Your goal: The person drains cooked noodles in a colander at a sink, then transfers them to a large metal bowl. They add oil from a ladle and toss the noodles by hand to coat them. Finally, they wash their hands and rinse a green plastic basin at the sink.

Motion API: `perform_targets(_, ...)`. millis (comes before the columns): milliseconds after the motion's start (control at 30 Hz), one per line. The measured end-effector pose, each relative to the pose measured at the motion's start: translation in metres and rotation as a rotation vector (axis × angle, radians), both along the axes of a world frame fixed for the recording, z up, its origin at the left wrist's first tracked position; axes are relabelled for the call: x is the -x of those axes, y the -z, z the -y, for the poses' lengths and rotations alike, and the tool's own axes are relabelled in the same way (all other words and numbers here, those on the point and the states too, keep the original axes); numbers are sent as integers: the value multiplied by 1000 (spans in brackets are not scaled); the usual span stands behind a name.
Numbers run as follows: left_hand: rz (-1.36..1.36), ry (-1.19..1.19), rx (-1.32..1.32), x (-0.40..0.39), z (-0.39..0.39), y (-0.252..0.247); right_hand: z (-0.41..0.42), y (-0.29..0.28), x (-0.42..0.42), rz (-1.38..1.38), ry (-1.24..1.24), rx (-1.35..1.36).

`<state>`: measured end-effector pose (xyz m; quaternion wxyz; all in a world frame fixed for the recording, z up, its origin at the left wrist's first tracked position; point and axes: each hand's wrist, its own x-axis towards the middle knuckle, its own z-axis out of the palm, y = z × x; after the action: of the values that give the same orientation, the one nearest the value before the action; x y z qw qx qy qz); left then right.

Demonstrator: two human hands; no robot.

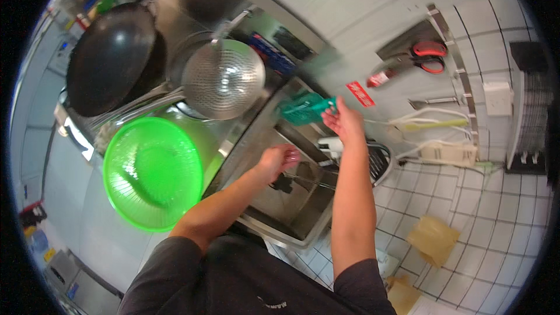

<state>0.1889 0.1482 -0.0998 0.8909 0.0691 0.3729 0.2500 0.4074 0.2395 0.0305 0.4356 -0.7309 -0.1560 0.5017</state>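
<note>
My right hand [345, 120] grips the handle end of a teal plastic item [304, 108], perhaps a scoop; motion blurs its shape. It is over the far part of a stainless steel sink [262, 175], near the wall. My left hand [280, 160] hovers above the sink basin, fingers loosely curled and thumb apart, with nothing visible in it. Below it lies a dark patch or object [283, 183] in the basin, too unclear to name. Close to my right forearm is a white and black fixture or appliance [331, 145], partly hidden by the arm.
A bright green plastic basin [153, 175] stands left of the sink. Behind it are a perforated metal strainer [223, 79] and a black wok [111, 59]. Red-handled scissors [431, 57] hang on the wall by a metal rail [459, 70]. Brown paper [433, 239] shows at lower right.
</note>
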Motion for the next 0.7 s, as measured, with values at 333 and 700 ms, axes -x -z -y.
perform_targets(333,64,-245,-444,-20,35,18,196,33,182,277,-221,-286)
perform_targets(700,-41,72,-491,16,100,-10,245,17,220,89,-278,-491)
